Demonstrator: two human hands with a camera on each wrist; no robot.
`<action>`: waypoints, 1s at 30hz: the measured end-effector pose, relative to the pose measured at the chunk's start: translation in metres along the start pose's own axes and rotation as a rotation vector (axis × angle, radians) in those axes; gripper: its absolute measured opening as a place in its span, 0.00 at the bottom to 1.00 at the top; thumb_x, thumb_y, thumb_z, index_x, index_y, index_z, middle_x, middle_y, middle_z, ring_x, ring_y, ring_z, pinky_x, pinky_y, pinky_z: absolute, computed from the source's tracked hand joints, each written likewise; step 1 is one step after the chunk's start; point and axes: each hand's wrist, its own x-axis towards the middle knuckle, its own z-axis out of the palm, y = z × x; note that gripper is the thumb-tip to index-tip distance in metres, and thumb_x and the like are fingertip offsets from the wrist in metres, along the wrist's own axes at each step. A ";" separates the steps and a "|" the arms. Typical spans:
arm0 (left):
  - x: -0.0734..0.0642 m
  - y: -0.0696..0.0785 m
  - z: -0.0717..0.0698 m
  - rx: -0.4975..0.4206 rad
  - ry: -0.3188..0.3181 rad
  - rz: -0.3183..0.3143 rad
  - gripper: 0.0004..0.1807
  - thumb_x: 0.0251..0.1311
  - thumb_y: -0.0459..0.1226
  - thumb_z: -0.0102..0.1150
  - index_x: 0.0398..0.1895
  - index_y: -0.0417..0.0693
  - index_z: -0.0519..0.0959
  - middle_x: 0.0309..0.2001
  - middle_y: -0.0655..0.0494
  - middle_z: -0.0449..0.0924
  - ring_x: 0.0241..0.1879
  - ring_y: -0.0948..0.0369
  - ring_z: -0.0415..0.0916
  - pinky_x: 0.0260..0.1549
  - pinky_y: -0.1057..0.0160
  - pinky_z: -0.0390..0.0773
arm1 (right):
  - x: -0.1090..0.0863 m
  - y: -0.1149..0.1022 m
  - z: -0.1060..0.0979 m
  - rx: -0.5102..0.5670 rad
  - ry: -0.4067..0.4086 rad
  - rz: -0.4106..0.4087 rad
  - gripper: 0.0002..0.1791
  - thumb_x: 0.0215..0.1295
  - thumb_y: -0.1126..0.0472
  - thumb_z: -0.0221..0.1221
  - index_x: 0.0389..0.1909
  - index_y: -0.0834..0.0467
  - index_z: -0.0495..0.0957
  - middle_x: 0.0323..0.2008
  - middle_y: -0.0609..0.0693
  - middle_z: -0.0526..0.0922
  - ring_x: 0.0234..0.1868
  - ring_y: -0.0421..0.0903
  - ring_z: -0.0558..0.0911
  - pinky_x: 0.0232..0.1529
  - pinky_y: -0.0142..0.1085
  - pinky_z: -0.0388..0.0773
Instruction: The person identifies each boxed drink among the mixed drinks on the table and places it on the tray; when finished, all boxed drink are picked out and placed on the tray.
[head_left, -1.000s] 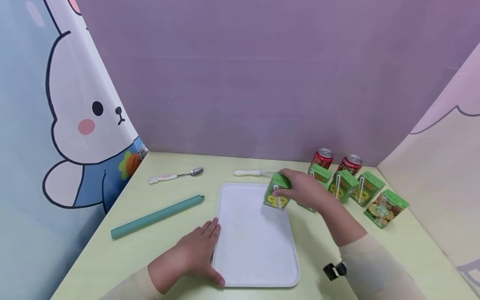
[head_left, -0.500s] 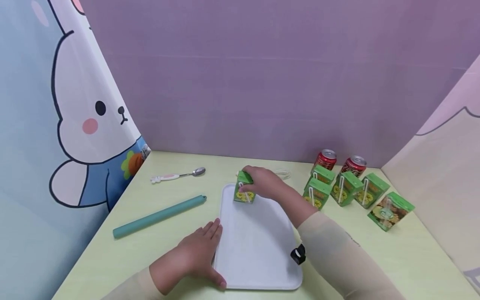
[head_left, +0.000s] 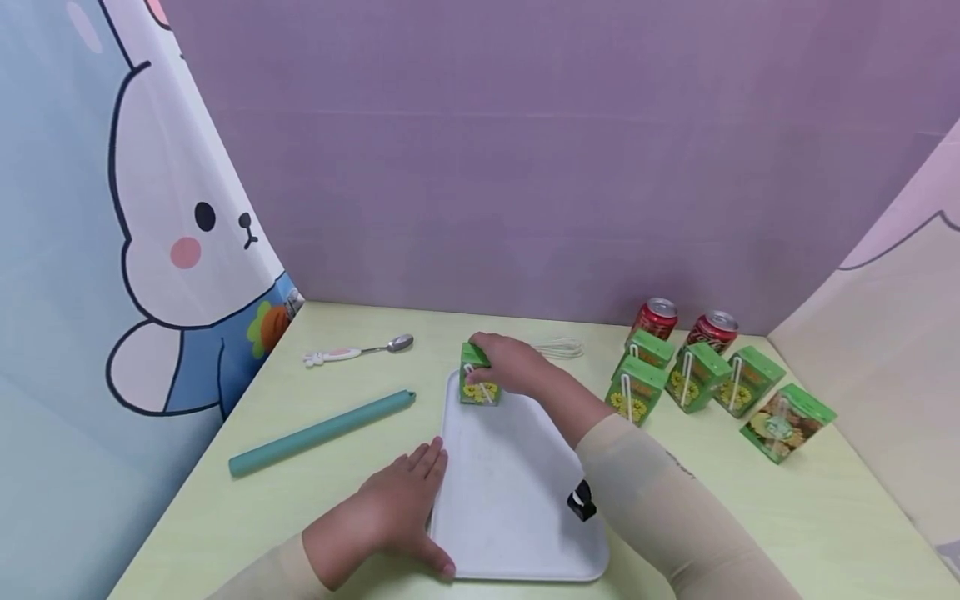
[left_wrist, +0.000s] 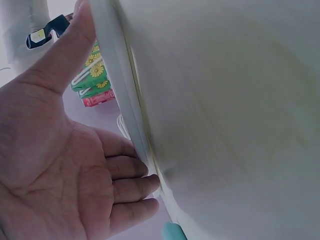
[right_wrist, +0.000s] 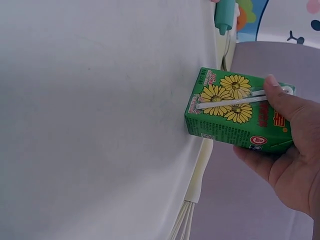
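Note:
A green drink carton (head_left: 480,390) with yellow flowers and a white straw stands at the far left corner of a white tray (head_left: 517,500). My right hand (head_left: 513,364) grips the carton near its top, thumb on the straw side. In the right wrist view the carton (right_wrist: 235,110) stays between thumb and fingers, its base at the tray surface. My left hand (head_left: 397,508) rests along the tray's left edge with fingers extended and thumb at the near corner. The left wrist view shows this hand (left_wrist: 85,165) with its fingertips touching the rim.
Several green cartons (head_left: 636,390) stand at the right, with two red cans (head_left: 654,318) behind them. A whisk (head_left: 558,347) lies beyond the tray. Left of the tray are a teal rod (head_left: 322,433) and a spoon (head_left: 360,350). A purple wall closes off the back.
My right hand has carried the carton leftward over the tray from near its right far corner to the far left corner. The left hand has stayed at the tray's edge.

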 end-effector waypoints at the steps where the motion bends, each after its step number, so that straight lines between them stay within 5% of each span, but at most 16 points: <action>1: -0.001 0.000 0.000 -0.001 0.002 0.001 0.77 0.25 0.75 0.69 0.75 0.36 0.53 0.77 0.40 0.47 0.76 0.44 0.49 0.71 0.43 0.58 | 0.000 0.000 0.000 0.001 -0.003 0.003 0.35 0.62 0.43 0.64 0.66 0.52 0.68 0.43 0.44 0.79 0.41 0.42 0.77 0.45 0.39 0.78; 7: -0.002 0.000 0.000 0.013 0.016 0.003 0.77 0.25 0.75 0.70 0.75 0.35 0.54 0.77 0.39 0.48 0.75 0.44 0.50 0.71 0.44 0.59 | -0.003 0.002 0.001 0.032 0.009 -0.003 0.39 0.60 0.41 0.65 0.69 0.50 0.65 0.50 0.47 0.77 0.44 0.43 0.76 0.47 0.40 0.78; 14: 0.000 0.001 0.002 0.026 0.018 -0.001 0.76 0.25 0.75 0.70 0.75 0.36 0.55 0.77 0.40 0.49 0.75 0.44 0.50 0.71 0.44 0.59 | -0.015 0.007 -0.015 0.049 0.060 -0.010 0.48 0.58 0.34 0.63 0.75 0.46 0.56 0.74 0.52 0.60 0.73 0.52 0.63 0.70 0.51 0.65; 22: 0.002 0.001 0.002 0.058 0.017 0.002 0.76 0.26 0.76 0.68 0.75 0.36 0.55 0.77 0.39 0.49 0.75 0.44 0.50 0.71 0.45 0.59 | -0.046 0.038 -0.050 0.075 0.166 0.012 0.43 0.63 0.34 0.58 0.73 0.52 0.61 0.71 0.53 0.66 0.71 0.55 0.66 0.69 0.54 0.65; 30: 0.005 0.002 0.001 0.050 -0.011 -0.010 0.77 0.24 0.76 0.68 0.75 0.37 0.55 0.77 0.40 0.49 0.75 0.45 0.51 0.71 0.44 0.59 | -0.092 0.081 -0.075 0.088 0.183 0.108 0.44 0.62 0.31 0.56 0.72 0.51 0.62 0.66 0.56 0.72 0.66 0.58 0.71 0.62 0.59 0.70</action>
